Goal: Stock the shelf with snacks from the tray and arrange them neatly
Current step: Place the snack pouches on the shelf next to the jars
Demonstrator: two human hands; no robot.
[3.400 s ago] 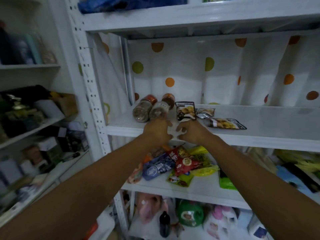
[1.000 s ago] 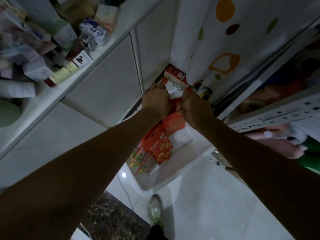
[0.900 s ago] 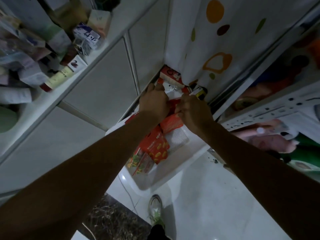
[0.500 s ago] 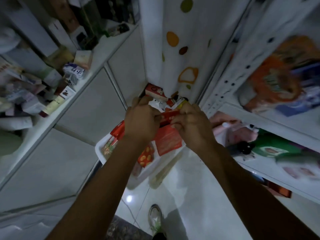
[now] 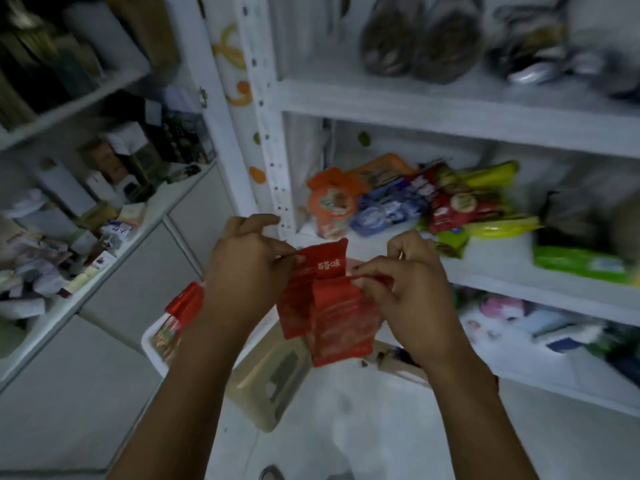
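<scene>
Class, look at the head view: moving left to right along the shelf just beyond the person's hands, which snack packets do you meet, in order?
Orange packet → blue packet → red packet → green packet. The yellow packets overlap the red one, so they are left out.

Your left forearm (image 5: 207, 362) hides most of the white plastic tray (image 5: 152, 355) at lower centre; the two dark round jars (image 5: 419, 36) at upper right are blurred and cut by the top edge; the print on your red snack packets (image 5: 332, 306) is unreadable.
</scene>
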